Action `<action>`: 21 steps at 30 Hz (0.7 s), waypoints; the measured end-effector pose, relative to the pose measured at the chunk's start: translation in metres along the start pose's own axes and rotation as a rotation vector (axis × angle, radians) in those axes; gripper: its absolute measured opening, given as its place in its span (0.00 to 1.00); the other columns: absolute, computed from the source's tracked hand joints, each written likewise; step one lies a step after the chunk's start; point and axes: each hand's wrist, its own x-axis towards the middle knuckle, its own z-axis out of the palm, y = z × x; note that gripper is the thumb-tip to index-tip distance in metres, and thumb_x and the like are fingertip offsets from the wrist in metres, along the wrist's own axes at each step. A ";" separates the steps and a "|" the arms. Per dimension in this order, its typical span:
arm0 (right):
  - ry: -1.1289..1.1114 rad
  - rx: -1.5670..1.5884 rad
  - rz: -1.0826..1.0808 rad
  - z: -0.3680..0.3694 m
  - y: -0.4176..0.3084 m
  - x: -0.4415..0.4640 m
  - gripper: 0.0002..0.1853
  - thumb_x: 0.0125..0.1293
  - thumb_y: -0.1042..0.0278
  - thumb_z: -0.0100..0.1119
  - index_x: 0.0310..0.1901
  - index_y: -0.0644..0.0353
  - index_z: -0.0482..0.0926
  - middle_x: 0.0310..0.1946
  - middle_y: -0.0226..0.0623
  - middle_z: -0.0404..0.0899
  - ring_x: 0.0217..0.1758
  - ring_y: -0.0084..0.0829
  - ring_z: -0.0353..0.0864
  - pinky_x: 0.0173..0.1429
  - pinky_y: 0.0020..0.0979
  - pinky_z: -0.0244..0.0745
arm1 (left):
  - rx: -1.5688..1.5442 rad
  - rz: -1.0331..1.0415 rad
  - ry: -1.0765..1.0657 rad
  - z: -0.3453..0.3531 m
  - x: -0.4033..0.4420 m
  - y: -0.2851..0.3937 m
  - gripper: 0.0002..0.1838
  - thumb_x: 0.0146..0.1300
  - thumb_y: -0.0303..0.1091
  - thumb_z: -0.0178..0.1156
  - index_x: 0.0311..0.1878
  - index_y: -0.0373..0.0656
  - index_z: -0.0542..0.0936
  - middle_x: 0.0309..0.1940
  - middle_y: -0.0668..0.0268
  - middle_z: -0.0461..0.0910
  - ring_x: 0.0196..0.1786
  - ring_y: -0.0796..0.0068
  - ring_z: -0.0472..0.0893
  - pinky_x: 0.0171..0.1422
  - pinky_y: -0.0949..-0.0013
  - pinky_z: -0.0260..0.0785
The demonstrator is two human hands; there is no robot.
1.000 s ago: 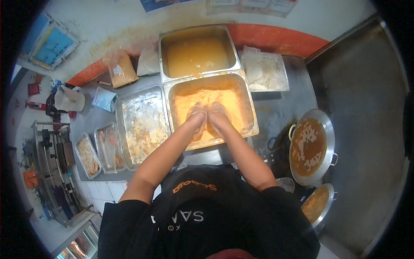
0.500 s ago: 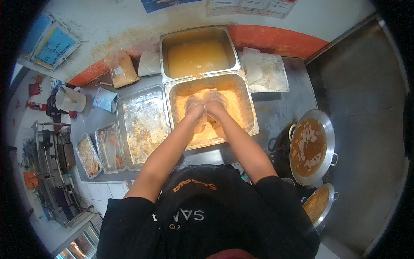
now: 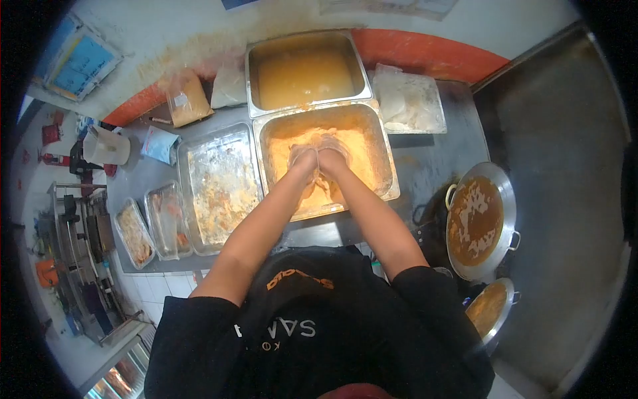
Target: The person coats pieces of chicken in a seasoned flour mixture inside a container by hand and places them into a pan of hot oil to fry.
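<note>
Both my hands, in clear plastic gloves, are side by side in a metal pan (image 3: 391, 169) of orange-tinted breading flour (image 3: 362, 159). My left hand (image 3: 302, 159) and my right hand (image 3: 334, 154) touch or nearly touch at the wrists. Their fingers reach down into the flour, and I cannot make out whether they hold anything. Clumps of flour lie just below the wrists. Behind this pan stands a second metal pan of cloudy yellowish liquid (image 3: 306, 76).
At left are a flour-smeared metal tray (image 3: 222, 186), two clear containers of food (image 3: 169, 219) (image 3: 135, 236), and a white pitcher (image 3: 106, 146). Bags of powder (image 3: 188, 100) (image 3: 409, 100) stand near the wall. Two pans of brown oil (image 3: 475, 219) (image 3: 490, 309) sit at right.
My hands stay in the flour and have shifted slightly, with the wrists close together. The whole view has moved a little, so the pans appear slightly higher.
</note>
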 end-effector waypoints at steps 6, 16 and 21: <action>0.189 0.176 -0.250 -0.033 0.002 -0.037 0.17 0.64 0.69 0.48 0.52 0.62 0.78 0.48 0.50 0.80 0.55 0.45 0.78 0.59 0.37 0.70 | -0.174 -0.052 0.073 -0.011 -0.039 0.015 0.14 0.65 0.28 0.53 0.52 0.37 0.74 0.44 0.56 0.77 0.45 0.64 0.79 0.42 0.58 0.76; 0.393 0.076 -0.090 0.045 0.051 -0.032 0.26 0.60 0.65 0.61 0.60 0.65 0.71 0.48 0.43 0.80 0.51 0.37 0.78 0.56 0.36 0.71 | -0.190 -0.030 -0.016 0.004 -0.063 -0.005 0.23 0.61 0.23 0.51 0.62 0.36 0.66 0.52 0.55 0.76 0.53 0.65 0.77 0.53 0.66 0.72; 0.222 0.548 -0.101 -0.024 0.028 -0.052 0.26 0.59 0.68 0.59 0.59 0.68 0.71 0.54 0.46 0.78 0.54 0.37 0.77 0.58 0.33 0.70 | 0.017 0.177 0.098 -0.012 -0.045 -0.009 0.36 0.62 0.27 0.54 0.73 0.35 0.53 0.63 0.49 0.69 0.63 0.60 0.72 0.64 0.66 0.67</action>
